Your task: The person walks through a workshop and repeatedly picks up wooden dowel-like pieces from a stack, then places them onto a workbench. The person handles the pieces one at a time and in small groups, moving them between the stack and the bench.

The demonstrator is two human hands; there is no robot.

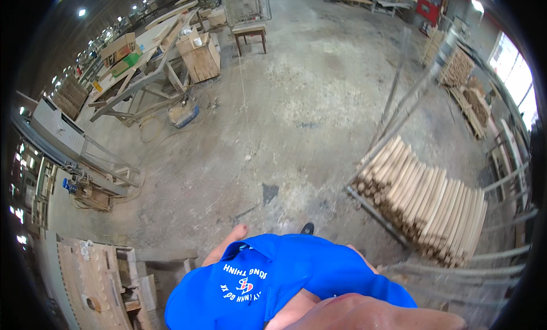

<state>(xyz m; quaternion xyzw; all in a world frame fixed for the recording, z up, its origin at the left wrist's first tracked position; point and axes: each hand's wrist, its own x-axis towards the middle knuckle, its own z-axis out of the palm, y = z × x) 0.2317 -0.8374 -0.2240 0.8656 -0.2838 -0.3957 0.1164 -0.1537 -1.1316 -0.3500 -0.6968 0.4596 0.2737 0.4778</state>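
Observation:
My left hand (240, 231) hangs low beside my blue shirt (319, 273), above the concrete floor. It is small and its fingers are not clear, so I cannot make out whether they are curled or apart. No object shows against it. Only a sliver of my right arm (363, 258) appears past the shirt's edge; the right hand itself is hidden. One dark shoe (307, 228) shows beyond the shirt. To the right, nearest my right side, a metal-framed rack (379, 219) bears a thick stack of pale round wooden sticks (424, 202).
At the far left a long workbench (142, 88) holds boards and a cardboard box (118, 49), with a wooden cabinet (198, 57) beside it. Hoses trail near a small compressor (183, 114). A machine (68, 139) and wooden panels (85, 273) stand left. A stool (249, 32) stands ahead.

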